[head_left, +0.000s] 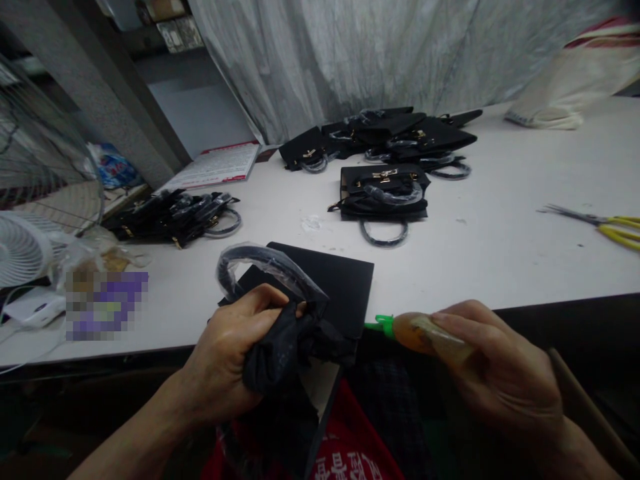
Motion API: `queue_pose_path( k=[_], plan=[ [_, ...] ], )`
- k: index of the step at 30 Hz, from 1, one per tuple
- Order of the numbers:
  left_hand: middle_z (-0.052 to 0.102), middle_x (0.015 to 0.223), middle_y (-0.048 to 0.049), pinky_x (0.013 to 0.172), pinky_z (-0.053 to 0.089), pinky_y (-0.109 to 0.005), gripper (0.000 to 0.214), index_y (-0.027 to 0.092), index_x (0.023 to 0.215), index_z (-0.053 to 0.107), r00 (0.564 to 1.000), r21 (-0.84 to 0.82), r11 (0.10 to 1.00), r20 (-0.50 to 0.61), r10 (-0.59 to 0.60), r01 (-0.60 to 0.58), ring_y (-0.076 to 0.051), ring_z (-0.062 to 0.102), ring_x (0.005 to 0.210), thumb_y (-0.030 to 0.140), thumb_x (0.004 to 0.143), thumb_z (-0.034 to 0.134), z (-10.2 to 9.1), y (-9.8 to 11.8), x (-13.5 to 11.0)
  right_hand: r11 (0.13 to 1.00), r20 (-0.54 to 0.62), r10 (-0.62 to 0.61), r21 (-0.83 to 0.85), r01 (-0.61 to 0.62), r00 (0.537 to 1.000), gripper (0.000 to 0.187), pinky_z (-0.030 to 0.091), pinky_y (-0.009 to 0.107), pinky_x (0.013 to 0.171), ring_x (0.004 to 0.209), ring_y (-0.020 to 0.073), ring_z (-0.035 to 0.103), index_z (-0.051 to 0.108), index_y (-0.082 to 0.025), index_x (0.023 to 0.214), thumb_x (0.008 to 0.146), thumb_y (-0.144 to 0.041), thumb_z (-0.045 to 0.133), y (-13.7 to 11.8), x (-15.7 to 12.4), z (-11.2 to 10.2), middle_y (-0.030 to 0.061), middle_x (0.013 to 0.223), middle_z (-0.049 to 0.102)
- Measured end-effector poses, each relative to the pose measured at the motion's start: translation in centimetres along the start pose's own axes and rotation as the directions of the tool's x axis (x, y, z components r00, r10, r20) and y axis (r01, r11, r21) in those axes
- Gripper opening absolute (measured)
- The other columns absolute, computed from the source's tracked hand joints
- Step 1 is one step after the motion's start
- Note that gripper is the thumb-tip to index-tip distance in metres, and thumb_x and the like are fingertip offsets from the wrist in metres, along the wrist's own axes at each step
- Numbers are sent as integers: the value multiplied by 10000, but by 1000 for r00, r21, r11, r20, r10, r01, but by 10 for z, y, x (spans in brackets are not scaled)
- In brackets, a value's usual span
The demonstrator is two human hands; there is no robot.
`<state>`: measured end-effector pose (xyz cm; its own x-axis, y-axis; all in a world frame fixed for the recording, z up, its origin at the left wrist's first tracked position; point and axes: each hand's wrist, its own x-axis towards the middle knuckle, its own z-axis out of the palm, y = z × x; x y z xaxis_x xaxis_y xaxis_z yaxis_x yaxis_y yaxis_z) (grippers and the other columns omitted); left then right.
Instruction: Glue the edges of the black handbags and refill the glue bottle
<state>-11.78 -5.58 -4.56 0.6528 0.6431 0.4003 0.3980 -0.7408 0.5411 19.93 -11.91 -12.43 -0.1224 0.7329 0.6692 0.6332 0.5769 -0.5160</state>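
A black handbag leans over the table's front edge, its handle wrapped in clear plastic. My left hand is closed on the bag's bunched black lining cloth, beside the base of the handle. Out to the right, my right hand grips a squeeze bottle of amber liquid, probably glue. The bottle's green nozzle points left, close to the bag's right edge; whether it touches cannot be made out. Part of the bag hangs below the tabletop in shadow.
Another black handbag lies mid-table, with a pile of similar bags behind it. More bags lie left, near a white fan. Yellow-handled scissors rest at right. A cloth sack stands back right.
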Motion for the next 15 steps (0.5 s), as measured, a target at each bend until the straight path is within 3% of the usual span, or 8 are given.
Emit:
queue_pose_path(
  k=[3,9,15],
  plan=[
    [648,973,-53,704,546,-237,170,188,945,690,1000,-5,1000,-7,-6,6,-148,655,866,96,868,570,1,1,0,999,66,21,46,-24,998,396,553,254,521,700,160,678,606,-285,1275,914,-120,616,-1,-2,1,31,920,645],
    [641,947,-58,680,551,-243,147,188,917,681,1000,-6,1000,-10,7,-7,-153,656,844,108,864,569,0,3,1,997,58,-62,-33,64,996,417,545,209,504,690,140,686,594,-278,1282,901,-112,629,-6,-1,-2,27,920,661],
    [642,973,-63,710,549,-253,157,189,925,671,1000,-3,1000,4,-18,18,-163,653,869,89,840,585,-1,1,1,996,49,-58,-60,61,997,380,545,199,497,677,134,697,608,-276,1258,912,-119,618,-9,5,-3,22,908,678]
  ],
)
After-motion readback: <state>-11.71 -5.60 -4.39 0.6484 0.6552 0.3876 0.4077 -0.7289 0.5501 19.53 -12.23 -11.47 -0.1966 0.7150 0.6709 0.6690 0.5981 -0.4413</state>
